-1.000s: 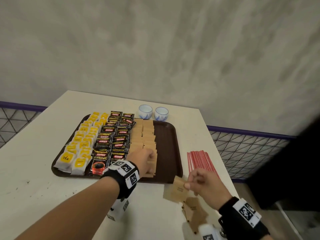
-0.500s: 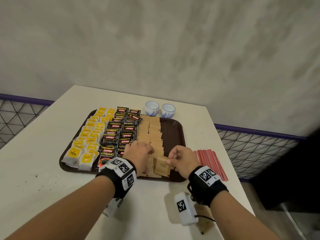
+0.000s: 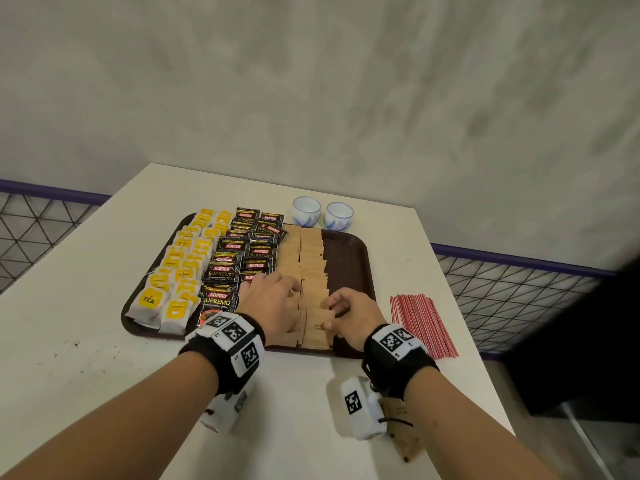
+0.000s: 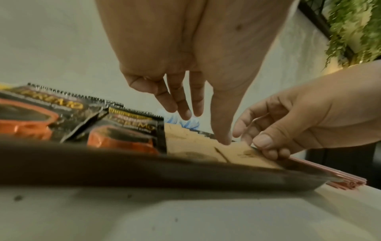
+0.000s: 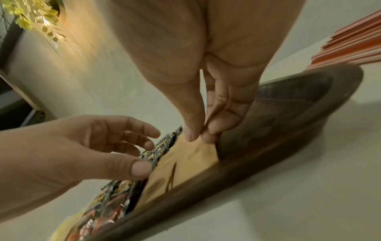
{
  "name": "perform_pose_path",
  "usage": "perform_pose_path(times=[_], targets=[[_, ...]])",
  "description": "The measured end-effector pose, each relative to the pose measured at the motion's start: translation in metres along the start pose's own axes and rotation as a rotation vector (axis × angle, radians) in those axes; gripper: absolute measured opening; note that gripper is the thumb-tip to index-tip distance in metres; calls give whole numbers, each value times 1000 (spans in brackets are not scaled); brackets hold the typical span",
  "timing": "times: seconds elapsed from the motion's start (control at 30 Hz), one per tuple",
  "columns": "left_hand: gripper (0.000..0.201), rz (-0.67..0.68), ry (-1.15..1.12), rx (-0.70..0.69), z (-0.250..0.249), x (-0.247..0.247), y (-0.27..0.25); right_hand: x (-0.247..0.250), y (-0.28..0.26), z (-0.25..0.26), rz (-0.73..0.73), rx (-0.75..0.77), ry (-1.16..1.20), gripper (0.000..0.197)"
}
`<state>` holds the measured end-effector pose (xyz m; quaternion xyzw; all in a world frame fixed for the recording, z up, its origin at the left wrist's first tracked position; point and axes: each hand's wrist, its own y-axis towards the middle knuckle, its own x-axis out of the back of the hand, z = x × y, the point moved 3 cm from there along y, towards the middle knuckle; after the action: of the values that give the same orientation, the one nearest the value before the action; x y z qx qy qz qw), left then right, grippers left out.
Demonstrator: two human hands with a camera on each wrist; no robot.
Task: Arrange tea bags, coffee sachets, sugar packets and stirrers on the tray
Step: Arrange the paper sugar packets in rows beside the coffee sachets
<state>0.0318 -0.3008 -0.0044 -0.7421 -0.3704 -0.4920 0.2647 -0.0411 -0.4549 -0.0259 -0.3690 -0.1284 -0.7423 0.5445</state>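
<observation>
A dark brown tray (image 3: 349,258) holds yellow tea bags (image 3: 180,271) on the left, black coffee sachets (image 3: 239,258) in the middle and two columns of brown sugar packets (image 3: 304,258). My right hand (image 3: 349,313) pinches the nearest sugar packet (image 3: 313,332) by its edge, at the front of the right column; the pinch (image 5: 198,137) shows in the right wrist view. My left hand (image 3: 273,299) hovers over the left sugar column, fingers relaxed, and its thumb tip touches a packet (image 4: 237,153). Red stirrers (image 3: 420,323) lie on the table right of the tray.
Two small blue-and-white cups (image 3: 306,211) stand behind the tray's far edge. A few loose sugar packets (image 3: 405,434) lie on the white table under my right wrist, near its front right corner. A mesh railing (image 3: 502,289) runs beside the table.
My right hand has carried a sugar packet from the table's front right onto the tray and laid it at the front of the right column. The left hand stayed by the sugar packets.
</observation>
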Motion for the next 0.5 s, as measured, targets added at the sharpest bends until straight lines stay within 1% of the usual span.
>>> perform_pose_path(times=[0.1,0.13,0.2,0.3,0.37,0.4,0.47,0.5], targets=[[52,-30,-24,-19,-3,4,-3,6,-6,5,60,34,62,34],[51,-28,-25,-22,-5,4,-4,11,-9,5,60,37,79,37],[48,-24,-27,-29,-6,5,-5,29,-19,2,3,29,76,36],[44,-28,-43,-41,-7,8,-9,62,-53,-15,-119,10,-33,29],[43,-33,-58,-45,-8,9,-13,75,-87,-33,-139,-59,-203,25],[42,-33,-67,-47,-10,9,-16,76,-103,-43,-115,-113,-292,28],[39,-24,-89,-64,-15,8,-23,67,-129,-58,-1,-218,-401,44],[38,-18,-99,-77,-19,7,-27,60,-136,-62,48,-239,-452,51]])
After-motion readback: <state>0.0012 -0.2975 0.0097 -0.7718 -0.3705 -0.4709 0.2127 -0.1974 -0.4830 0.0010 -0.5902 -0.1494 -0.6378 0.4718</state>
